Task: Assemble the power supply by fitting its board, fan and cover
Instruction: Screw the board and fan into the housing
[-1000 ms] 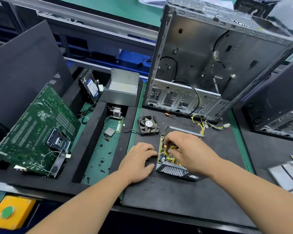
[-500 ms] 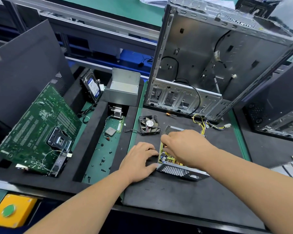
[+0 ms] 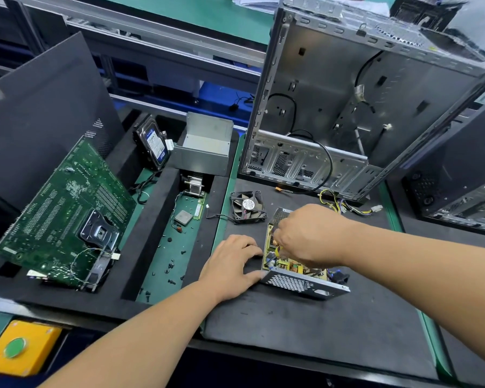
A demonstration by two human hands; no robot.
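The open metal power supply casing (image 3: 300,282) lies on the dark mat, its perforated wall facing me. The yellow board (image 3: 290,266) sits inside it. My left hand (image 3: 230,264) rests flat on the mat, fingertips touching the casing's left corner. My right hand (image 3: 305,236) hovers over the casing, fingers and thumb curled down and pinching at the board's left edge; the fingertips are partly hidden. The black fan (image 3: 248,207) lies loose just beyond the casing, to its left. The grey folded cover (image 3: 205,148) stands farther back on the left.
An open computer chassis (image 3: 361,102) stands behind the mat, with yellow cables (image 3: 345,205) trailing at its foot. On the left, a foam tray holds a green motherboard (image 3: 65,217), a hard drive (image 3: 153,142), a heatsink (image 3: 193,183) and several loose screws (image 3: 170,266). A yellow button box (image 3: 20,348) sits bottom left.
My right hand has shifted from the board's middle toward its far left edge. My left hand has stayed at the casing's left side.
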